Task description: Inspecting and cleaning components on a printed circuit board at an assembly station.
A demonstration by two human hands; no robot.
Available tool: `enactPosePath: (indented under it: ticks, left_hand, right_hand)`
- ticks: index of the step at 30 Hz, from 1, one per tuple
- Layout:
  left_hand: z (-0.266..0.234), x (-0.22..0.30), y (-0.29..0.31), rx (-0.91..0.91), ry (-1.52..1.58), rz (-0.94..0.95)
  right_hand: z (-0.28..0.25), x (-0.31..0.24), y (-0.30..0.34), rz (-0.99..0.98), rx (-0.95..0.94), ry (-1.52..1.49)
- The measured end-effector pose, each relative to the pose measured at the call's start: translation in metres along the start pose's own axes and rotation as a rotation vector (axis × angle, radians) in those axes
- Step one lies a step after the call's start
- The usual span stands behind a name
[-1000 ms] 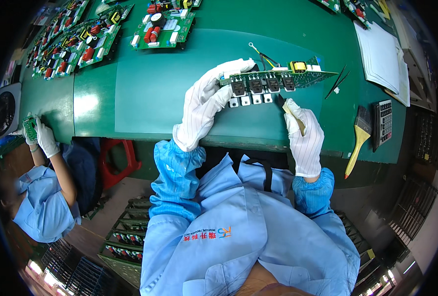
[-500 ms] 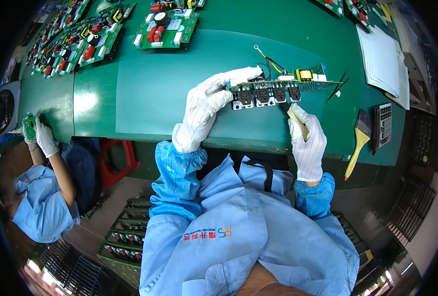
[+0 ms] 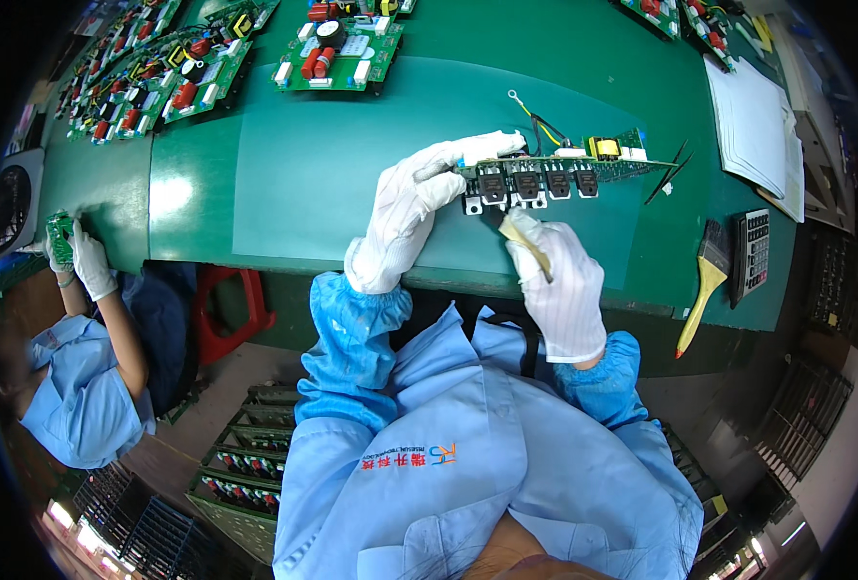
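My gloved left hand [image 3: 406, 208] is closed on the left end of a green circuit board [image 3: 632, 166], which stands on edge above the bench. Several black transistors [image 3: 525, 184] with metal legs line its near side. A yellow transformer [image 3: 605, 148] and a wire with a ring terminal [image 3: 521, 101] show on the far side. In my gloved right hand [image 3: 564, 285] is a small brush [image 3: 525, 242] with a pale wooden handle. Its dark tip is just under the transistors near the left end; whether it touches them is hard to tell.
Finished-looking boards [image 3: 337, 58] stand at the far left. To the right lie tweezers [image 3: 668, 179], papers [image 3: 753, 126], a yellow-handled brush [image 3: 707, 280] and a calculator [image 3: 753, 251]. A co-worker's gloved hand [image 3: 90, 261] holds a small board at left, near a red stool [image 3: 228, 314].
My right hand has moved left with the brush, from the right end of the transistor row toward its left end. My left hand still holds the board in about the same place.
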State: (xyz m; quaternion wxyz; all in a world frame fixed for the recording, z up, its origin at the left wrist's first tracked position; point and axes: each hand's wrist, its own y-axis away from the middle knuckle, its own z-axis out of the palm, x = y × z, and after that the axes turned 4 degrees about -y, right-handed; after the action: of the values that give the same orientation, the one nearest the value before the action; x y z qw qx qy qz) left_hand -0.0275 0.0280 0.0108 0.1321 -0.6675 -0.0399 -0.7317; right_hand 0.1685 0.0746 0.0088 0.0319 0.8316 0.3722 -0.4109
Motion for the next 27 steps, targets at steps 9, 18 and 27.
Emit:
enactPosePath:
  ticks: [9, 18, 27]
  left_hand:
    - [-0.001, 0.004, 0.000, -0.033, -0.011, -0.035]
    - [-0.002, 0.000, 0.001, -0.036, 0.071, -0.032]
    - [-0.003, -0.001, 0.001, -0.044, 0.088, -0.021]
  right_hand:
    - [0.009, -0.009, -0.002, 0.068, -0.020, 0.115]
    - [0.009, -0.005, 0.001, 0.071, -0.022, 0.118]
    - [0.011, -0.004, 0.000, 0.065, -0.017, 0.098]
